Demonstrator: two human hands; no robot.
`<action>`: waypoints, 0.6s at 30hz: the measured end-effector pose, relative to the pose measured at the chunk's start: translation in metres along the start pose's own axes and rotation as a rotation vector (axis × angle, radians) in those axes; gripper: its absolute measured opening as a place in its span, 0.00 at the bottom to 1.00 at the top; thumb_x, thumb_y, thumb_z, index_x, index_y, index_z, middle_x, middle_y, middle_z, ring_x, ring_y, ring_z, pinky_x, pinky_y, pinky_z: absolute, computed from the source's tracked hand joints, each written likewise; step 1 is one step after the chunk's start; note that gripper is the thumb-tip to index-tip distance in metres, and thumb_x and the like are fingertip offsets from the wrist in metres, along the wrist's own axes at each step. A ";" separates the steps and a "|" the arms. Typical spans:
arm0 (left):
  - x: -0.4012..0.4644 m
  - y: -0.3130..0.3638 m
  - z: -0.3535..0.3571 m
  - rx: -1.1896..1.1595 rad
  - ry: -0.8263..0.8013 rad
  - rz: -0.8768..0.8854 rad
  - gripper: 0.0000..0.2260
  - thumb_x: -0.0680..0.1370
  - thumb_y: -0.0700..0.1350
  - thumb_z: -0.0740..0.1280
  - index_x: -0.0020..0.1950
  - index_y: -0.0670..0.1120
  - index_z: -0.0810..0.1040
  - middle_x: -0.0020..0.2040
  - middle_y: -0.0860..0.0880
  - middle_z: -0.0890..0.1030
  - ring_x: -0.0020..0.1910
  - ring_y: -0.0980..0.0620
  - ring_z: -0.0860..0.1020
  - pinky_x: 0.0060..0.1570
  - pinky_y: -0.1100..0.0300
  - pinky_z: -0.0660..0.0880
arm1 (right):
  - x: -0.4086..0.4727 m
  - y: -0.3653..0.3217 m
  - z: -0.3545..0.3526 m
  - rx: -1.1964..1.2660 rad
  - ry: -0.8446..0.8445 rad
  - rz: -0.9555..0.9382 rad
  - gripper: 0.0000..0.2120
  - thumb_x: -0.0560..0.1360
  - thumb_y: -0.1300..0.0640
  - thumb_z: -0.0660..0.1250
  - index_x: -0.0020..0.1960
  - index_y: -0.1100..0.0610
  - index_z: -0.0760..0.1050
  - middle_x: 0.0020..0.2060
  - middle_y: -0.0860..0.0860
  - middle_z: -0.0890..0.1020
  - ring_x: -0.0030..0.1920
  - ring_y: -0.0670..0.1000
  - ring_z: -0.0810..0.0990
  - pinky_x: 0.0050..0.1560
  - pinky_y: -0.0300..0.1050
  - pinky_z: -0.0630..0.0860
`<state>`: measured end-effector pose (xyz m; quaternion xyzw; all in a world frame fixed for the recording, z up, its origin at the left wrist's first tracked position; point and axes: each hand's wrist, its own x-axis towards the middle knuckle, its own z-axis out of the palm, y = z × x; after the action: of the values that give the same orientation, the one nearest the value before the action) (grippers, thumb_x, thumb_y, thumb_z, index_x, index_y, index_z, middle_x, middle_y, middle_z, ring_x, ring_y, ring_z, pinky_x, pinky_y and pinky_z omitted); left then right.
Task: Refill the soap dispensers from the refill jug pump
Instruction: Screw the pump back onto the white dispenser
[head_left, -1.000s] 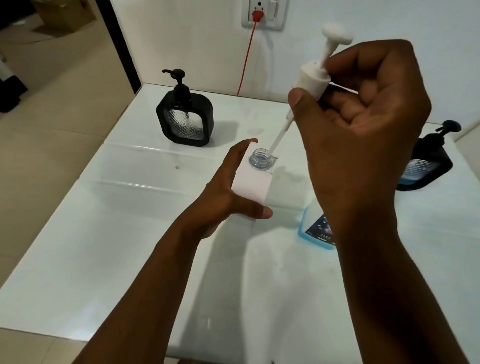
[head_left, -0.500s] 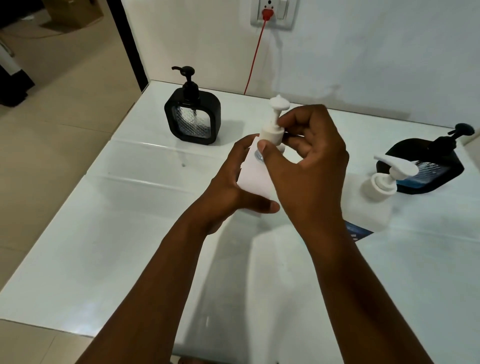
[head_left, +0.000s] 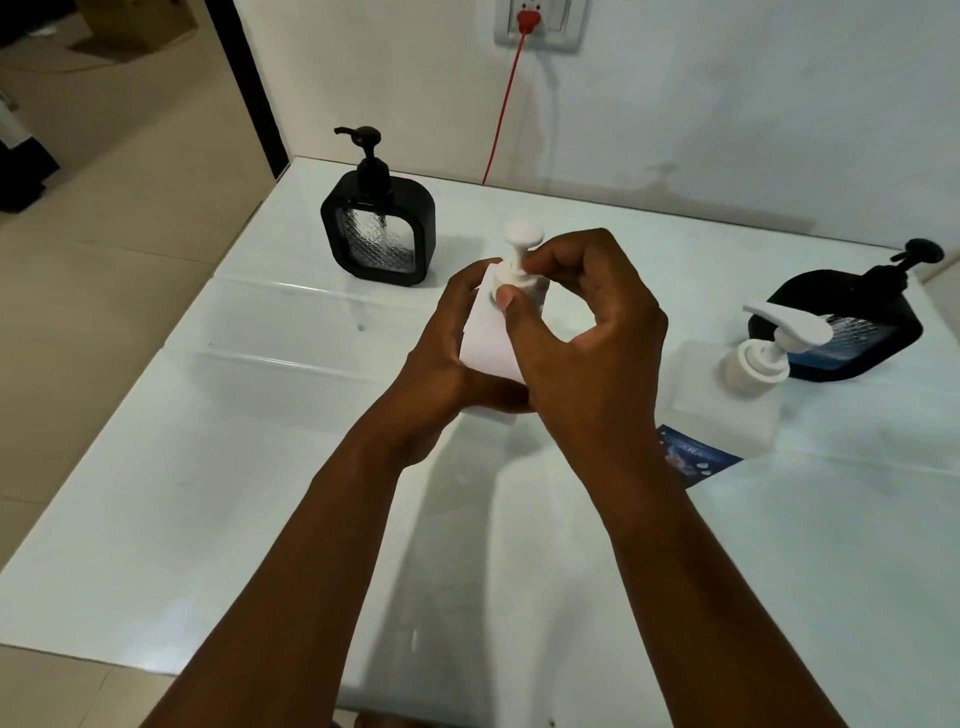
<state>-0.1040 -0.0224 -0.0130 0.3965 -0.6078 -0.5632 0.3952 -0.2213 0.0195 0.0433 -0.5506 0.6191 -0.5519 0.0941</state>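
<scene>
A white square soap dispenser (head_left: 485, 338) stands at the middle of the white table (head_left: 208, 493). My left hand (head_left: 441, 358) grips its body from the left. My right hand (head_left: 587, 332) pinches the collar of its white pump head (head_left: 519, 254), which sits on the bottle's neck. The refill jug (head_left: 722, 405), translucent with a white pump (head_left: 774, 338) and a blue label, stands to the right. A black-framed dispenser (head_left: 377, 236) stands at the back left. Another black dispenser (head_left: 841, 322) with blue liquid is at the far right, behind the jug.
A red cable (head_left: 501, 109) runs down the wall from a socket (head_left: 535, 21) to the table's back edge. The table's left edge drops to a tiled floor (head_left: 104, 234). A dark door frame (head_left: 249, 88) stands at the back left corner.
My right hand has come down and set the pump, with its tube, into the white dispenser's neck. The view has shifted, bringing the refill jug fully into sight.
</scene>
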 end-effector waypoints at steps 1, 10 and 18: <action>0.000 0.000 0.000 0.013 0.002 0.001 0.47 0.65 0.41 0.81 0.81 0.53 0.67 0.72 0.55 0.78 0.67 0.59 0.80 0.54 0.52 0.87 | -0.001 0.000 0.000 0.005 0.001 0.013 0.11 0.72 0.53 0.74 0.50 0.56 0.78 0.48 0.46 0.83 0.49 0.45 0.81 0.56 0.42 0.78; -0.005 0.005 0.007 -0.039 -0.006 -0.040 0.42 0.65 0.49 0.80 0.77 0.59 0.68 0.67 0.59 0.79 0.60 0.63 0.83 0.42 0.61 0.84 | -0.003 0.001 0.005 0.013 0.051 0.118 0.23 0.68 0.48 0.78 0.58 0.54 0.74 0.52 0.45 0.81 0.51 0.45 0.80 0.57 0.43 0.78; -0.004 -0.001 0.005 -0.014 0.001 -0.033 0.46 0.66 0.40 0.80 0.81 0.53 0.66 0.67 0.64 0.79 0.62 0.65 0.81 0.45 0.59 0.85 | -0.001 0.009 0.006 0.060 -0.070 0.259 0.15 0.73 0.48 0.72 0.59 0.47 0.81 0.57 0.42 0.83 0.57 0.45 0.79 0.61 0.48 0.78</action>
<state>-0.1070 -0.0167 -0.0148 0.4040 -0.5969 -0.5738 0.3890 -0.2215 0.0148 0.0338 -0.4819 0.6645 -0.5339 0.2029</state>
